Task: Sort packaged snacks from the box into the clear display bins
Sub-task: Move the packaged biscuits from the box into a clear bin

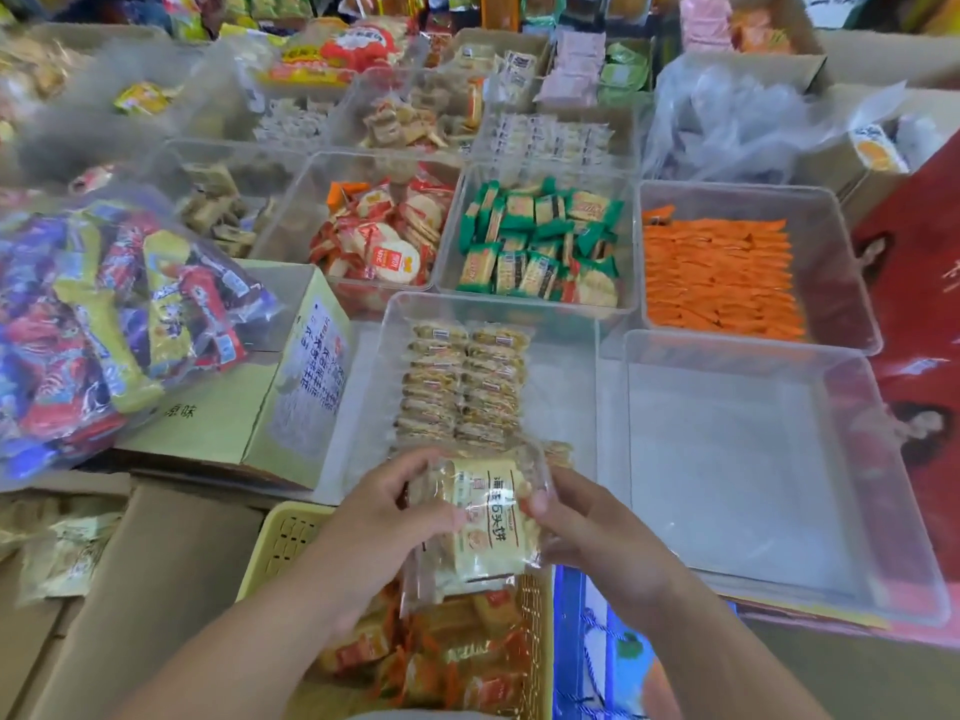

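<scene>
Both hands, left hand (pixel 384 517) and right hand (pixel 587 532), closed on a pale yellow plastic cracker packet (pixel 485 522); long side pointing away, toward the clear plastic bin (pixel 561 387) just ahead; neat cracker rows (pixel 462 387) inside.

Bright, even light with soft shadows; glare on the clear bins (pixel 753 356); upper left blurred; wide-angle bending at the edges

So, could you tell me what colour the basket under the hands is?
Pale yellow basket, clearest in the head view.
</scene>
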`<state>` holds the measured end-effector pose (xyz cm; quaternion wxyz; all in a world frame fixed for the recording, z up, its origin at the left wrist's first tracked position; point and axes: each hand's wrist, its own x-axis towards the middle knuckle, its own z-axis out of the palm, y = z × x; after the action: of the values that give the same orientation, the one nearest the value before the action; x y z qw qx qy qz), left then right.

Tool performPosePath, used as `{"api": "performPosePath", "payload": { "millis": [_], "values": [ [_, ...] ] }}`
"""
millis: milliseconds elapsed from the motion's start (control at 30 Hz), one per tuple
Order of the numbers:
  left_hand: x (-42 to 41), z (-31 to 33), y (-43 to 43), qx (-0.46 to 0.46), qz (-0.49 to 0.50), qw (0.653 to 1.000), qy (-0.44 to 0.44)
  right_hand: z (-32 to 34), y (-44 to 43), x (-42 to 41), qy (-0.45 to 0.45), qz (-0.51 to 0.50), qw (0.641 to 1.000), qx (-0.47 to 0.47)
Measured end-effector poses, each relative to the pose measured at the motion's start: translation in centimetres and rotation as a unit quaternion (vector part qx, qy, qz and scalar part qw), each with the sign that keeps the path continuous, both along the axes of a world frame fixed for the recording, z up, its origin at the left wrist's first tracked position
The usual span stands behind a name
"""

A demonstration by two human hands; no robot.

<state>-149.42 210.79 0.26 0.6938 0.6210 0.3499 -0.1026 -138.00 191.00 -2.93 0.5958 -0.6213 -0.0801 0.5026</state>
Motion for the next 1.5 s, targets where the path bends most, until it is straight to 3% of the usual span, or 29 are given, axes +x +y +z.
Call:
{"api": "performPosePath", "payload": {
  "millis": [267, 433, 533, 600, 667, 767, 833, 900, 1033, 1133, 1367, 1500],
  "values": [
    [0.3, -2.7, 2.7, -0.144, -0.002, 0.988, -0.051, -1.2, 0.4, 0.8, 0.021, 0.030, 0.999, 0.032],
    [1.1, -4.2, 3.8, -0.166, 0.031, 0.981, -0.092, -1.7, 1.0, 2.1, -0.007, -0.029, 0.998, -0.060],
    [2.0, -5.5, 5.1, -0.119, 0.113, 0.981, -0.102, -1.4, 1.3, 4.4, -0.069, -0.116, 0.988, -0.073],
    [2.4, -6.2, 6.1, -0.069, 0.151, 0.981, -0.105, -1.0, 1.6, 6.3, -0.191, -0.122, 0.967, -0.112],
    [2.3, -6.9, 6.6, -0.031, 0.159, 0.982, -0.095, -0.5, 1.9, 8.1, -0.399, -0.061, 0.897, -0.179],
    [1.8, -8.3, 6.8, -0.011, 0.169, 0.982, -0.084, 0.0, 3.0, 10.1, -0.629, 0.118, 0.733, -0.229],
    [1.6, -8.8, 6.8, -0.006, 0.171, 0.982, -0.082, -0.1, 4.2, 11.0, -0.675, 0.250, 0.628, -0.295],
    [1.6, -9.1, 6.8, -0.007, 0.176, 0.981, -0.081, -0.7, 5.2, 11.4, -0.681, 0.335, 0.548, -0.351],
    [1.7, -9.2, 7.0, -0.003, 0.175, 0.981, -0.084, -2.6, 6.9, 11.1, -0.680, 0.389, 0.482, -0.392],
    [1.5, -9.2, 7.0, -0.008, 0.168, 0.982, -0.091, -4.3, 7.8, 11.0, -0.662, 0.416, 0.467, -0.412],
    [1.4, -9.6, 7.2, -0.007, 0.149, 0.983, -0.103, -7.2, 8.8, 11.0, -0.614, 0.426, 0.490, -0.449],
    [1.4, -10.0, 7.3, -0.004, 0.145, 0.985, -0.097, -7.9, 9.6, 11.5, -0.553, 0.491, 0.498, -0.454]
  ]
}}
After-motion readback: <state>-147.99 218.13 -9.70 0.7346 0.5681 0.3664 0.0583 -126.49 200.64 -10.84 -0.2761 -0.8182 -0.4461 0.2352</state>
